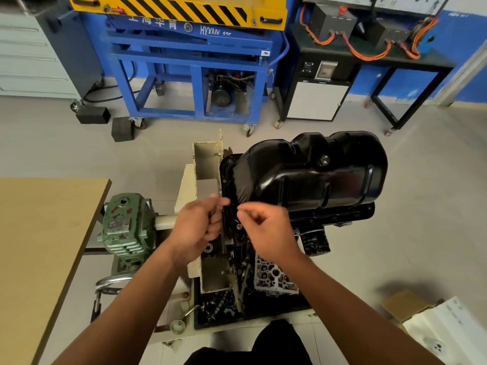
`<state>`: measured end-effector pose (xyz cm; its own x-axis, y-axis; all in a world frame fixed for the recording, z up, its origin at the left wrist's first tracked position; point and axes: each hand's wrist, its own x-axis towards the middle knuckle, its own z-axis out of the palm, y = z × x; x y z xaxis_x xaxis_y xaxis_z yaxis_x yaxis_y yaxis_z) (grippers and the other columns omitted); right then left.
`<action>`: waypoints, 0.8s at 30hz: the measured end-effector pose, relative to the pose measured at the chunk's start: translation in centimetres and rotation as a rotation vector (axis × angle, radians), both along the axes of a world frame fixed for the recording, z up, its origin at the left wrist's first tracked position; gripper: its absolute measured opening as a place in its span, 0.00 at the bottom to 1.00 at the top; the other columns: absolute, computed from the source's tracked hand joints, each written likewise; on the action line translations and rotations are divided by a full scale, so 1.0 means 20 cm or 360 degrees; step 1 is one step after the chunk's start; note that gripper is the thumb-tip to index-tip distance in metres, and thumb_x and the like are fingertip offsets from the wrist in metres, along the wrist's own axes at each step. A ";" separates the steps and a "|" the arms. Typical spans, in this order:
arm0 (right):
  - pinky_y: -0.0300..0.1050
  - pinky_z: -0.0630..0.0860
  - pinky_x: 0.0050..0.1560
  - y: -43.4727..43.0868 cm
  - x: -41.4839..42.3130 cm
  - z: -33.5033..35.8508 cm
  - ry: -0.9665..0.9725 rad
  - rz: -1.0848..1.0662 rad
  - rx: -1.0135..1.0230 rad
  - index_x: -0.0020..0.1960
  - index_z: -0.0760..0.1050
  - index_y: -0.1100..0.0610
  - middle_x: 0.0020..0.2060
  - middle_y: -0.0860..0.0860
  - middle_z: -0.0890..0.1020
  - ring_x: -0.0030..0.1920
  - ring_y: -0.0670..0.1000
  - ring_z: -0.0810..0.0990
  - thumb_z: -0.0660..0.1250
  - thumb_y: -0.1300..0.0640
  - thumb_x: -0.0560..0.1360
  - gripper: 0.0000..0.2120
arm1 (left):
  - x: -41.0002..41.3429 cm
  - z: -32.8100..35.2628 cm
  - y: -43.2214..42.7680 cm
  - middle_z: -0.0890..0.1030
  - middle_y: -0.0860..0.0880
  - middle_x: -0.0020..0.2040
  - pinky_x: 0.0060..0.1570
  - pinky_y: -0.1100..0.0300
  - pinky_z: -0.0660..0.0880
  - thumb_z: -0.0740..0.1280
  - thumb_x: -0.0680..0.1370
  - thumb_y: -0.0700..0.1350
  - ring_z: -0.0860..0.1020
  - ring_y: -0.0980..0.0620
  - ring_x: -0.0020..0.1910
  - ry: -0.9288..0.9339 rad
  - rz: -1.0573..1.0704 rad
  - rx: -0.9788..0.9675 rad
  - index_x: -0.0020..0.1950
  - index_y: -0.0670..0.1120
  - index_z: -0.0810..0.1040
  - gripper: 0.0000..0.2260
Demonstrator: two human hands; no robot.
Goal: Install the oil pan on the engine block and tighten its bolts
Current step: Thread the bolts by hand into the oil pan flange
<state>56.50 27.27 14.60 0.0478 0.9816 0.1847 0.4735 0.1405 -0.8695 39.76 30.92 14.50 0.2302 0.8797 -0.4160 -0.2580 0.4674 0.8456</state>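
Blur is hiding your fingertips. Your left hand point(196, 227) is curling its fingers toward the thumb and your right hand point(268, 230) is bringing thumb and forefinger together; I cannot tell whether either is pinching a bolt. Both are hovering at the near-left corner of the oil pan point(311, 175), which is sitting sump-up and covering most of the engine block point(340, 219). Open floor point(421, 206) is lying to its right. The frame is cutting off the wooden surface point(39, 246) on your left. Below your wrists, a black tray point(263, 312) is holding loose bolts point(221, 304) and a metal casting point(274, 277).
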 end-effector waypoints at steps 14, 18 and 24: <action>0.45 0.81 0.52 0.24 0.33 0.73 0.0015 0.0026 0.0104 0.51 0.86 0.52 0.40 0.45 0.87 0.44 0.43 0.85 0.69 0.58 0.78 0.07 | 0.47 0.64 0.29 0.65 0.50 0.28 0.16 0.68 0.57 0.59 0.84 0.51 0.63 0.58 0.22 -0.0455 -0.0566 0.0155 0.49 0.40 0.74 0.14; 0.39 0.80 0.50 0.34 0.58 0.85 0.0222 -0.0006 0.0076 0.49 0.85 0.56 0.39 0.49 0.87 0.42 0.45 0.85 0.71 0.62 0.77 0.05 | 0.71 0.78 0.41 0.65 0.50 0.29 0.16 0.68 0.57 0.59 0.84 0.51 0.62 0.58 0.22 -0.0422 -0.0654 0.0237 0.49 0.42 0.84 0.17; 0.36 0.78 0.46 0.51 1.00 0.90 0.0337 -0.0076 0.0010 0.51 0.83 0.58 0.41 0.51 0.86 0.41 0.45 0.83 0.70 0.62 0.77 0.04 | 1.12 0.88 0.60 0.66 0.50 0.28 0.16 0.67 0.56 0.60 0.84 0.50 0.62 0.57 0.22 -0.0290 -0.0764 0.0292 0.43 0.46 0.85 0.18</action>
